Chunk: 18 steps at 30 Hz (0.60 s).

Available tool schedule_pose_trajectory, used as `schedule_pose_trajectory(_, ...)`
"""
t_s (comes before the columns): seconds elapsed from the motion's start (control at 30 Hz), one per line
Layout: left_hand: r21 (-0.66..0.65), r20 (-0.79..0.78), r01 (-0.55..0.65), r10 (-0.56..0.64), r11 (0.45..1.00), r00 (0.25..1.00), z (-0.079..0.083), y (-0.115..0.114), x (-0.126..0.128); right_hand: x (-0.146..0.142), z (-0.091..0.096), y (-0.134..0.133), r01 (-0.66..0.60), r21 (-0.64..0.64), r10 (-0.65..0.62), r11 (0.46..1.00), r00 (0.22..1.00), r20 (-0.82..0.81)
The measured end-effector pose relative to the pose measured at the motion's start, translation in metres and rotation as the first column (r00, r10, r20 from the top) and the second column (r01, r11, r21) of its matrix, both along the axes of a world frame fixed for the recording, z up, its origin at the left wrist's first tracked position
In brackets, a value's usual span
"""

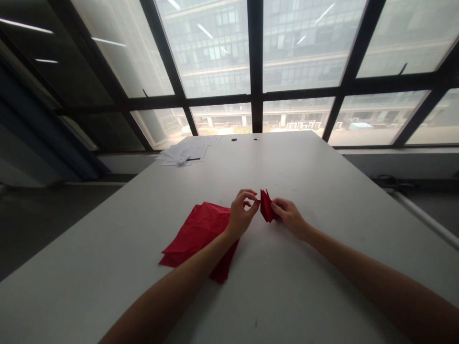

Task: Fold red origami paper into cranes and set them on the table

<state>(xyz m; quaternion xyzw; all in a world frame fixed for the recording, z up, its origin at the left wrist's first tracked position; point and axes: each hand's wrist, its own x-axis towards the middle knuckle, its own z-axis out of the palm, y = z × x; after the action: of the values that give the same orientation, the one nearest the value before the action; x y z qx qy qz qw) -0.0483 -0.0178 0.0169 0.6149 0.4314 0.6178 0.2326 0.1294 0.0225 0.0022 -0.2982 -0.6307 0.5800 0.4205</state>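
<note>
A small piece of folded red paper (pixel 266 206) with several pointed layers is held up above the table. My right hand (pixel 289 217) grips its right side between thumb and fingers. From the left, my left hand (pixel 242 212) pinches at the paper's near-left edge with thumb and forefinger, its other fingers curled loosely. Beneath and beside my left forearm lies a stack of creased red paper sheets (pixel 201 231), partly covered by that arm.
The white table (pixel 287 162) runs away toward large dark-framed windows (pixel 255 71). White papers (pixel 186 149) with a dark pen-like stick (pixel 193 159) lie at the far left. Two small round holes are near the far edge. A pale pipe (pixel 425 217) stands off the right side.
</note>
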Motion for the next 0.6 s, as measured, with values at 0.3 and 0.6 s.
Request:
schedule_pose_trajectory(0.3,0.073,-0.122,-0.076,0.084,0.994,0.989,-0.0021,-0.0016,0.0009,-0.0009,0.0025,-0.0012,0.011,-0.019,-0.012,1.000,1.000,-0.024)
schedule_pose_trajectory(0.6,0.088,-0.195,-0.171,0.186,0.981,0.963,0.0003,-0.0012,0.0000,-0.0002,-0.0007,-0.0004,0.033,-0.005,-0.033,0.999,0.999,0.002)
